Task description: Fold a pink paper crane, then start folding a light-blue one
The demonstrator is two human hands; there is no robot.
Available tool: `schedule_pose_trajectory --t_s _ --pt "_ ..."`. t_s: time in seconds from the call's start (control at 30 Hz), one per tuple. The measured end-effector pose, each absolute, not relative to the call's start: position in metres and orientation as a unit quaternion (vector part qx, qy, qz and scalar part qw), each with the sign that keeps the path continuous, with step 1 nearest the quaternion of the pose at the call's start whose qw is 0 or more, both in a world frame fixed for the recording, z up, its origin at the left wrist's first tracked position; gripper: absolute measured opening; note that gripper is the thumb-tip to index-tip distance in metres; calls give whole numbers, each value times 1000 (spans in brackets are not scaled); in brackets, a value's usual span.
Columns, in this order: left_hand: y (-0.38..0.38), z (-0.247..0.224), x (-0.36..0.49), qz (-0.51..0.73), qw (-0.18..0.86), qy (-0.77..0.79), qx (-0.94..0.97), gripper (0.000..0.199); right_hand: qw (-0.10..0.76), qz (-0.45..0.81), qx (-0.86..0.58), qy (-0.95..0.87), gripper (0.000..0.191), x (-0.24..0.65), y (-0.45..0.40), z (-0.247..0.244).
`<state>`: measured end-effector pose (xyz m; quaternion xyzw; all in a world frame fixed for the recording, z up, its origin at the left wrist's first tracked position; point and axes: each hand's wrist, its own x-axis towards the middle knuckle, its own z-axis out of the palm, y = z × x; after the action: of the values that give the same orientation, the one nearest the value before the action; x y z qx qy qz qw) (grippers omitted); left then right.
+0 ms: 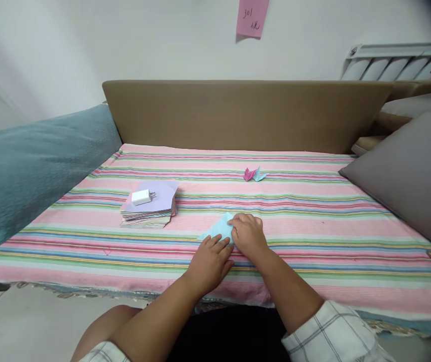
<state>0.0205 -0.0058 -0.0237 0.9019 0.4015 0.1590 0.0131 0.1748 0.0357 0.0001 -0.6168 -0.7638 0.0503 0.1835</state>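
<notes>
A light blue sheet of origami paper (218, 229), folded into a triangle, lies on the striped cloth in front of me. My left hand (210, 264) rests with outstretched fingers along its lower edge, pressing it down. At the paper's right side, the curled fingers of my right hand (249, 234) grip its corner, and they hide that part of the fold. Farther back sit two small folded paper figures, a magenta one (249, 174) and a light blue one (259, 175), touching or nearly so.
A stack of coloured paper (149, 213) lies at left, with a white charger plug (142, 196) on top. The striped cloth (294, 221) covers the seat. Around it are a brown backrest (238, 115), a blue-green armrest (42, 161) and a grey cushion (415, 176).
</notes>
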Motion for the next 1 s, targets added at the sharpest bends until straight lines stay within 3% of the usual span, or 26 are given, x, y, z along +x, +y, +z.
schedule_pose_trajectory --t_s 0.27,1.0 --pt "-5 -25 20 169 25 392 904 31 164 132 -531 -821 36 172 28 -6" --pt "-6 -23 20 146 11 406 902 39 99 89 -590 -796 49 172 46 -17"
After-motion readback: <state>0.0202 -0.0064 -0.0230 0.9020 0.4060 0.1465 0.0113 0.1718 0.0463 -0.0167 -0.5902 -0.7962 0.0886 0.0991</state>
